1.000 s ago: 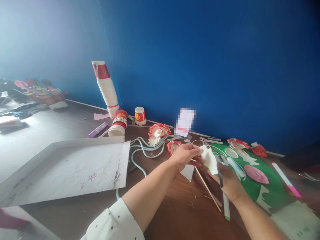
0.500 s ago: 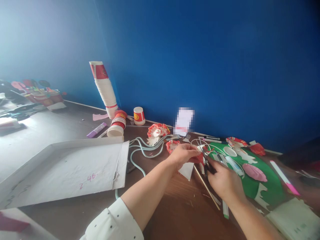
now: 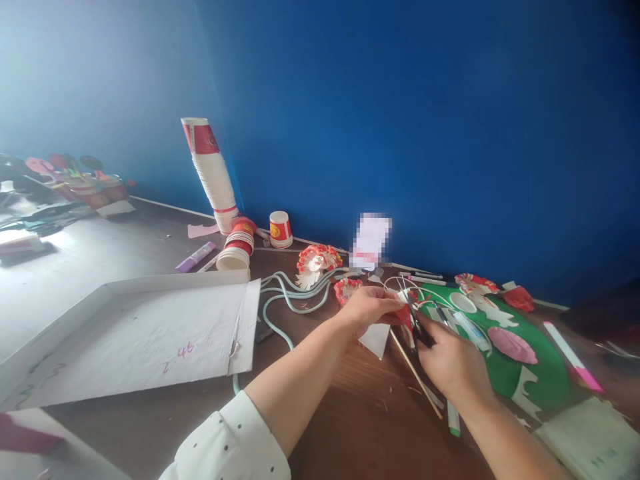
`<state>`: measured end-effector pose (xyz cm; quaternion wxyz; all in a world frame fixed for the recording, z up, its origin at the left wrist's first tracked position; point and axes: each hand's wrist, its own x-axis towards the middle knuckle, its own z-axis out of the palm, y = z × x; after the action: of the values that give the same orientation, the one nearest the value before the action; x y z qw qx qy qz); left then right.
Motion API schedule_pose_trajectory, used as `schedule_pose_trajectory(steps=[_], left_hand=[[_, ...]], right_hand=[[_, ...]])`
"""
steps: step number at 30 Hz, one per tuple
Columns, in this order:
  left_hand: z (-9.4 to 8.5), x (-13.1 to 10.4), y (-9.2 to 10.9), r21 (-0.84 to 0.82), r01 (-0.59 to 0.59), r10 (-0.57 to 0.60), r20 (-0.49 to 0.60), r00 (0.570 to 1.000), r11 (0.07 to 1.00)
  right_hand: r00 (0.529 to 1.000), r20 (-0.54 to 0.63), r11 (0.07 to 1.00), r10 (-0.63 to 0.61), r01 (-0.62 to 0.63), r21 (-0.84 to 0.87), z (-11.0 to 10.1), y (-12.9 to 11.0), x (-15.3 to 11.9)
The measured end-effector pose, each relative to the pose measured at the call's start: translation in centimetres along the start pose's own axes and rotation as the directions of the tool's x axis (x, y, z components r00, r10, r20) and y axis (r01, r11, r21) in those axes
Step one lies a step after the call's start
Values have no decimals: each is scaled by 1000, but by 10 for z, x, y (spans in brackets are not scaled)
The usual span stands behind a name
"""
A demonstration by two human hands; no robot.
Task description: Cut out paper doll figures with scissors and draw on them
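My left hand pinches a small red-and-white piece of paper cup above the table. In my right hand is a pair of scissors with black handles, its blades pointing up and away beside the cup piece. Whether the blades bite into the piece is too small to tell. Beneath the hands lie a white paper scrap and a thin wooden stick. Just past my left hand sits a frilled red-and-white cut cup.
A white box lid lies at the left, beside a pale blue cable. Stacked paper cups lean near the blue wall. Right of my hands, a green sheet carries a pink paper oval, a glue tube and cut scraps.
The whole view has shifted slightly, moving things a little to the right. Both hands keep nearly the same pose, with the scissors still against the red-and-white piece.
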<state>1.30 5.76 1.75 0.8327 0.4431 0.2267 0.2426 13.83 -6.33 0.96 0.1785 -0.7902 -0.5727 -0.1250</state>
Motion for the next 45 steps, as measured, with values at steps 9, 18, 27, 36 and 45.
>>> schedule_pose_trajectory(steps=[9,18,27,36,45], left_hand=[[1,-1,0,11,-19,19,-15,1000,1000],[-2,4,-4,51,-48,51,-56,997,998],[-1,5,-4,76,-45,52,-102,993,996],[2,3,0,115,-12,34,-195,980,993],[3,4,0,100,-30,50,-212,976,995]], right_hand=[[997,63,999,39,-38,-23,-1,0,0],[992,110,998,56,-55,-18,-5,-1,1],[975,209,950,75,-133,283,0,8,4],[930,367,719,0,-255,647,1,5,9],[893,447,569,44,-391,723,1,-1,8]])
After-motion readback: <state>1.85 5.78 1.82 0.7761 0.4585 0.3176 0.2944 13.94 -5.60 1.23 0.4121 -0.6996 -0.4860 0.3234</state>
